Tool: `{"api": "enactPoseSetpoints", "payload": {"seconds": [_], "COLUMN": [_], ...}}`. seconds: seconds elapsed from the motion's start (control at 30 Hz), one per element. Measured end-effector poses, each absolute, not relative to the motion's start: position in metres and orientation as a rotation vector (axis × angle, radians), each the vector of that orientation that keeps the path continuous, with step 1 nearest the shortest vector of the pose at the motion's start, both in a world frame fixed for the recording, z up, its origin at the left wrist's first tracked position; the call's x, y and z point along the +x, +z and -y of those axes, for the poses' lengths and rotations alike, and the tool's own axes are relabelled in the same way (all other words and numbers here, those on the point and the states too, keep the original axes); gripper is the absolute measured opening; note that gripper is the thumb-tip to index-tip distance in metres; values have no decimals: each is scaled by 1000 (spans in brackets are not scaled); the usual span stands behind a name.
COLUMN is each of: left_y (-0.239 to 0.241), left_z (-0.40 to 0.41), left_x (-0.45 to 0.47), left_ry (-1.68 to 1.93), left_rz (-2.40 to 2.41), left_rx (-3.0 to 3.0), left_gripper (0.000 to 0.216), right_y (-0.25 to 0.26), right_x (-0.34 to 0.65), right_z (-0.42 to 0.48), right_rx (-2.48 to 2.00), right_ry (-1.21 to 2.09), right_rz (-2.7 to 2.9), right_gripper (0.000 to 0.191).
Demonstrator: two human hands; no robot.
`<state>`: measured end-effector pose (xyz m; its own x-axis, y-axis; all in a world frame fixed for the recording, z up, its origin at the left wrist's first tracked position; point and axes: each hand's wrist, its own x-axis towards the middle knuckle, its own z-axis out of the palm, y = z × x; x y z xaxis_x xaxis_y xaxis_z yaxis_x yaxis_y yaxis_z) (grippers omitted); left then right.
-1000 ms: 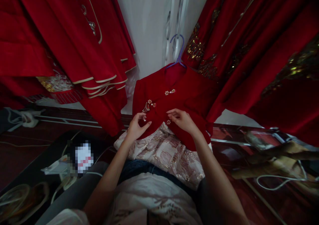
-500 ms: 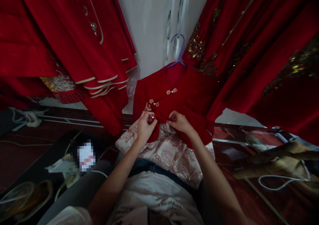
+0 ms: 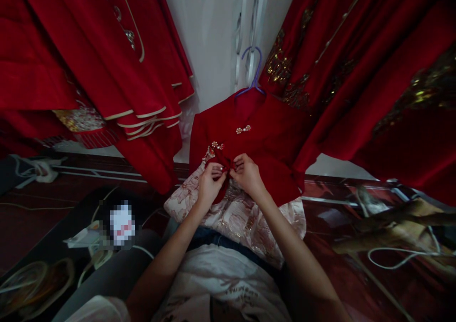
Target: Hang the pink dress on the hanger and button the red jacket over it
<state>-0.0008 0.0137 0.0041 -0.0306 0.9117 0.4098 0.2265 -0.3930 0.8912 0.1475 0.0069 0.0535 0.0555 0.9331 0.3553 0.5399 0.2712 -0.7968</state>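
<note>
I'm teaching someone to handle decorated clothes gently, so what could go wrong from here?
The left hand and right hand both pinch the red garment at its lower front, so a hard tug might crease or strain the cloth.

The beaded ornament sits just beyond the left fingers and could snag.

A downward pull might also shift the garment on the purple hanger at its collar.

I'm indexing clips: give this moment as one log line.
left hand: pinching front of red jacket; right hand: same, close beside; purple hanger: at jacket's neck; patterned cloth: below jacket
</note>
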Motion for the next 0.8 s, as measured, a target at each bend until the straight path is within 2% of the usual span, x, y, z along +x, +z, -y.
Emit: {"api": "enactPoseSetpoints", "payload": {"seconds": [0.2, 0.43, 0.8], "left_y": [12, 15, 21], "left_z": [-9, -11, -14], "left_x": [-8, -1, -7], "left_ry": [1411, 1403, 1266], "left_rz": [-1127, -1288, -1143], "left_rx": [1558, 1716, 1514], "left_gripper": [14, 14, 17], "right_y": [38, 39, 39], "right_x": [155, 166, 159], "right_z": [-20, -22, -22], "right_rx": [-1365, -1249, -1317], "right_ry": [793, 974, 796], "right_rz": [1563, 1557, 1601], "right_gripper": [23, 24, 11]}}
